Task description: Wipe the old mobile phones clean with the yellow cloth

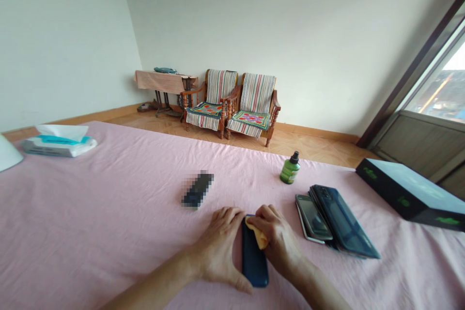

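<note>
A dark blue phone (254,264) lies flat on the pink cloth in front of me. My left hand (221,247) braces it from the left, fingers at its far end and thumb at its near corner. In my right hand (278,232) a yellow cloth (258,236) is bunched up and pressed on the upper part of the phone. The fingers partly hide the cloth and the phone's far end.
To the right are stacked phones (315,220), dark tablet-like devices (343,223) and a black-sided box (410,193). A green bottle (289,170) stands behind them. A pixelated dark object (198,190) lies left of centre, and a tissue pack (60,146) far left.
</note>
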`<state>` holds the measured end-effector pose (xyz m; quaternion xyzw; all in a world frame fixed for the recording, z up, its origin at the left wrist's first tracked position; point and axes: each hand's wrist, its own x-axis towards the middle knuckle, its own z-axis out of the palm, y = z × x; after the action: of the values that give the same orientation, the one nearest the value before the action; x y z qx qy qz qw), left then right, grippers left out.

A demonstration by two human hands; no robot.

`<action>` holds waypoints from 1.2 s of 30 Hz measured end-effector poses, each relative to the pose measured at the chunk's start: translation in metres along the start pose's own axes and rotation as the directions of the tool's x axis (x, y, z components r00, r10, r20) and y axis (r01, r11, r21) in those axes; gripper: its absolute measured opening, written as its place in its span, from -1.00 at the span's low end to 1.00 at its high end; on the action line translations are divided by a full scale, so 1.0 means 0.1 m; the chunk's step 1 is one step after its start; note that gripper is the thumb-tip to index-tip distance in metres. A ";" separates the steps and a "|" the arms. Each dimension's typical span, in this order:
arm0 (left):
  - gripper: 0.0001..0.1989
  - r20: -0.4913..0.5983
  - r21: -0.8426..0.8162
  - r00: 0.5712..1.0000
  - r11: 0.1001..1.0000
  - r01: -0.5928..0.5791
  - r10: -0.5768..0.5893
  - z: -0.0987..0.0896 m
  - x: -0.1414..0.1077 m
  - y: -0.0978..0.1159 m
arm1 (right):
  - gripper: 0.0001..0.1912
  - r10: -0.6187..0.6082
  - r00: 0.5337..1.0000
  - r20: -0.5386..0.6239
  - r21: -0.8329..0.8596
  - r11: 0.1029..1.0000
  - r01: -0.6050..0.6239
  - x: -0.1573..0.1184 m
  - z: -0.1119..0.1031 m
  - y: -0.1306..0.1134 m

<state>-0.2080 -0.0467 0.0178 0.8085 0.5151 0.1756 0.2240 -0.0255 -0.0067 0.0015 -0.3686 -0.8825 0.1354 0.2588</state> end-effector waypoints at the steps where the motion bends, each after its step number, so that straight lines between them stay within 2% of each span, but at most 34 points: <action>1: 0.09 0.000 -0.001 1.000 1.000 -0.004 0.004 0.00 0.00 0.00 | -0.81 -0.006 1.000 0.013 0.003 1.000 0.006 0.00 -0.01 -0.01; 8: 0.06 -0.005 0.011 0.999 0.999 -0.034 0.034 0.01 0.00 -0.01 | -0.68 0.001 0.999 0.034 0.007 1.000 -0.001 -0.01 -0.04 0.01; 21: 0.04 0.004 0.020 0.999 0.999 -0.034 0.034 -0.02 0.00 0.00 | -0.62 0.007 0.999 0.043 0.082 0.997 -0.011 -0.02 -0.05 -0.03; 24: 0.07 -0.003 0.015 1.000 0.999 -0.029 0.029 -0.01 0.01 -0.01 | -0.68 0.015 0.999 0.041 0.113 0.993 -0.019 -0.02 -0.02 -0.02; 30: 0.06 -0.032 0.003 0.998 0.999 -0.054 0.054 0.02 0.01 -0.04 | -0.79 0.018 1.000 0.008 0.055 0.998 -0.019 -0.04 0.01 -0.05; 36: 0.10 -0.024 0.010 0.998 0.999 -0.051 0.052 0.04 0.00 -0.06 | -0.81 -0.029 0.999 0.031 0.089 0.996 0.026 -0.24 -0.03 -0.21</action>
<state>-0.2105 -0.0453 0.0107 0.8203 0.4975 0.1886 0.2096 -0.0218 -0.0381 0.0043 -0.3425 -0.8847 0.1765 0.2623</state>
